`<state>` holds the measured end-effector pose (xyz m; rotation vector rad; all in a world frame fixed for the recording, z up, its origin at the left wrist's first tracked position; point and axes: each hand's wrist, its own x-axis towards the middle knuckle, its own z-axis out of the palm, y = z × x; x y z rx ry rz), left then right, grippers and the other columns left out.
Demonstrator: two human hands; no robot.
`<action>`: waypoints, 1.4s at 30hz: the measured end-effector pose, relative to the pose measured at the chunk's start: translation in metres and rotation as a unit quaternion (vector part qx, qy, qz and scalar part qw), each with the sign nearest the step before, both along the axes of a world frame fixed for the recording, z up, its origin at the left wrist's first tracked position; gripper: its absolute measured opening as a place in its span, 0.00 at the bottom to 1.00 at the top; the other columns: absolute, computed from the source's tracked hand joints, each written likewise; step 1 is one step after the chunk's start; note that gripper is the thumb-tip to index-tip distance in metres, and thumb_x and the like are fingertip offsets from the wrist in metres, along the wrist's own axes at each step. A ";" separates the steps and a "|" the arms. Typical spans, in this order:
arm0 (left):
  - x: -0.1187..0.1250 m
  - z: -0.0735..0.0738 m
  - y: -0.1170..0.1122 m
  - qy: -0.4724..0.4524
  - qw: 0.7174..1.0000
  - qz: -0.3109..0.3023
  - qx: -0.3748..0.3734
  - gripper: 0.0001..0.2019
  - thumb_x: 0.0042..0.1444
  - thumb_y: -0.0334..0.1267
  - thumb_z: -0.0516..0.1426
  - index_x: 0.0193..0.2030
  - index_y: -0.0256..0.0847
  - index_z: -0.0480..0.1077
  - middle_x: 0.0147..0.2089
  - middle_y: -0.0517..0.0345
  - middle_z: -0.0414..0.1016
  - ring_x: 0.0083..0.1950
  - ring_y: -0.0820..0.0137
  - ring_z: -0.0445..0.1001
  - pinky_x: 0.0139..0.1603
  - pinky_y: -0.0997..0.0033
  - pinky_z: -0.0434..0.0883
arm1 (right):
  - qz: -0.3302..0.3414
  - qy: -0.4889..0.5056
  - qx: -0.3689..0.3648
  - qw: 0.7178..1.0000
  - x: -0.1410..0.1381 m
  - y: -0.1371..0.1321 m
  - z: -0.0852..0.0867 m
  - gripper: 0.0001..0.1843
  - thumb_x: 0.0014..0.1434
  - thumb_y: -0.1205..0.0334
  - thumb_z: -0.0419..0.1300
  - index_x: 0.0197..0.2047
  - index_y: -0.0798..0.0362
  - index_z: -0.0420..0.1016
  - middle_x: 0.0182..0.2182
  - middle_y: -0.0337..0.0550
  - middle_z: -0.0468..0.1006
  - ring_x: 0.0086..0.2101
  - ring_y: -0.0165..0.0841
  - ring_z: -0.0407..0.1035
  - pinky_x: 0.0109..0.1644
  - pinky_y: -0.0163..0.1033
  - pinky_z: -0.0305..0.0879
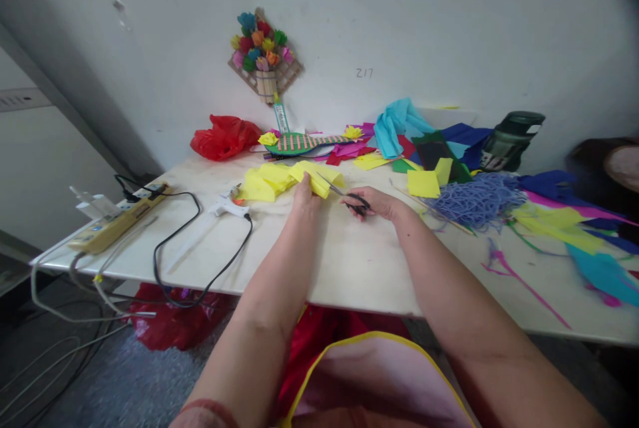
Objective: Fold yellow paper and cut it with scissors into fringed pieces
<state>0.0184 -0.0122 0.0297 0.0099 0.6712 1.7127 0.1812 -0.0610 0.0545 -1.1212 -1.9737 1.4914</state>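
Observation:
My left hand [305, 194] grips a folded piece of yellow crepe paper [317, 178] over the middle of the table. More yellow paper [264, 183] lies loosely spread just left of it. In my right hand [377, 203] is a pair of scissors [357, 202] with black handles, my fingers in the loops. The blades point left and up, at the right side of the folded paper. Whether they touch the paper, I cannot tell.
A white glue gun [229, 205] and its black cord lie left, near a power strip [120, 218]. Behind stand a red plastic bag [224, 137] and a green woven piece [309, 142]. Rightward are blue-purple shreds [476, 202], coloured paper scraps [424, 183] and a dark bottle [512, 142].

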 end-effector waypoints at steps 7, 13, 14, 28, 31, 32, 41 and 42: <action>0.001 0.006 -0.006 -0.006 1.000 0.001 -0.001 0.11 0.55 0.34 0.52 0.45 0.39 0.67 0.43 0.51 0.73 0.46 0.68 0.72 0.44 0.68 0.71 | -0.006 -0.001 0.002 1.000 -0.002 -0.001 0.001 0.17 0.50 0.50 0.58 0.27 0.56 0.62 0.16 0.35 0.67 0.14 0.21 0.59 0.13 0.27 0.51; 0.001 0.007 -0.006 0.003 1.000 0.010 0.004 0.12 0.55 0.33 0.52 0.46 0.39 0.66 0.45 0.50 0.72 0.46 0.67 0.71 0.44 0.67 0.71 | -0.012 -0.002 -0.003 1.000 -0.004 -0.004 0.004 0.17 0.49 0.50 0.58 0.27 0.56 0.62 0.16 0.35 0.66 0.13 0.21 0.58 0.13 0.27 0.50; 0.000 0.006 -0.005 0.004 1.000 0.011 0.007 0.12 0.55 0.33 0.52 0.46 0.39 0.66 0.45 0.50 0.72 0.47 0.67 0.71 0.45 0.67 0.71 | -0.013 0.000 -0.005 1.000 -0.004 -0.004 0.004 0.17 0.49 0.50 0.58 0.27 0.56 0.62 0.16 0.34 0.66 0.13 0.21 0.58 0.13 0.27 0.50; -0.002 -0.002 0.001 0.020 0.999 0.022 0.016 0.13 0.54 0.33 0.53 0.48 0.41 0.65 0.45 0.50 0.72 0.46 0.68 0.72 0.44 0.68 0.70 | -0.026 0.015 -0.010 1.000 -0.003 0.006 -0.008 0.17 0.47 0.50 0.60 0.29 0.56 0.64 0.16 0.34 0.66 0.13 0.19 0.56 0.14 0.27 0.50; -0.003 -0.002 0.001 0.018 0.999 0.023 0.019 0.13 0.54 0.33 0.53 0.48 0.41 0.65 0.47 0.50 0.71 0.47 0.68 0.71 0.44 0.67 0.70 | -0.029 0.017 -0.014 0.999 -0.002 0.009 -0.012 0.18 0.47 0.49 0.60 0.29 0.55 0.64 0.16 0.34 0.66 0.13 0.20 0.55 0.14 0.27 0.48; -0.003 -0.002 0.001 0.017 0.999 0.023 0.020 0.13 0.54 0.33 0.53 0.47 0.41 0.65 0.47 0.50 0.71 0.47 0.68 0.71 0.44 0.67 0.70 | -0.030 0.017 -0.014 0.999 -0.002 0.010 -0.013 0.18 0.47 0.49 0.60 0.29 0.55 0.64 0.16 0.33 0.65 0.13 0.20 0.55 0.14 0.27 0.48; -0.003 -0.003 0.003 0.014 0.999 0.029 0.013 0.10 0.54 0.33 0.52 0.44 0.40 0.66 0.45 0.51 0.72 0.47 0.68 0.71 0.44 0.67 0.71 | -0.030 0.024 -0.006 0.999 -0.003 0.014 -0.017 0.17 0.47 0.50 0.60 0.27 0.55 0.64 0.14 0.32 0.63 0.12 0.19 0.54 0.13 0.27 0.45; -0.004 -0.003 0.004 0.013 0.999 0.028 0.014 0.10 0.54 0.33 0.52 0.44 0.40 0.66 0.45 0.52 0.72 0.47 0.68 0.71 0.44 0.67 0.71 | -0.029 0.023 -0.002 0.999 -0.003 0.014 -0.017 0.17 0.47 0.50 0.60 0.27 0.55 0.64 0.14 0.32 0.63 0.11 0.19 0.54 0.13 0.27 0.44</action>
